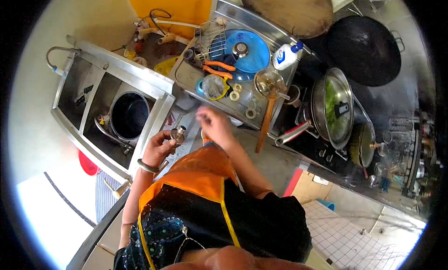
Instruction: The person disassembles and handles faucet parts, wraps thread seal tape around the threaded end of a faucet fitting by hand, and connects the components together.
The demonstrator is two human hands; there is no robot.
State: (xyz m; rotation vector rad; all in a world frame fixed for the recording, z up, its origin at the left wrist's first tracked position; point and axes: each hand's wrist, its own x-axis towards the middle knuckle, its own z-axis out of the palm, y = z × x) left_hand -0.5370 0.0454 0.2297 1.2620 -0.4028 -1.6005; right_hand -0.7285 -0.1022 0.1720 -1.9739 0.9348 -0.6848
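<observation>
In front of my orange apron (196,169), my left hand (157,148) is closed around a shiny metal fitting (178,135) with a round flange and a short stem pointing up. A bracelet circles that wrist. To its right, my right hand (215,125) is raised, apart from the fitting and smeared by motion. Its fingers look bent, but whether they hold anything is unclear. On the steel counter beyond lie orange-handled pliers (219,69), a roll of tape (199,86), and several small ring-shaped parts (234,95).
Left is a steel sink (95,107) holding a black pot (129,115). A blue lid (247,51), a white bottle (285,56) and a wooden-handled ladle (266,123) are on the counter. Right, a lidded pan (332,107) with greens stands on the stove, near a black wok (364,51).
</observation>
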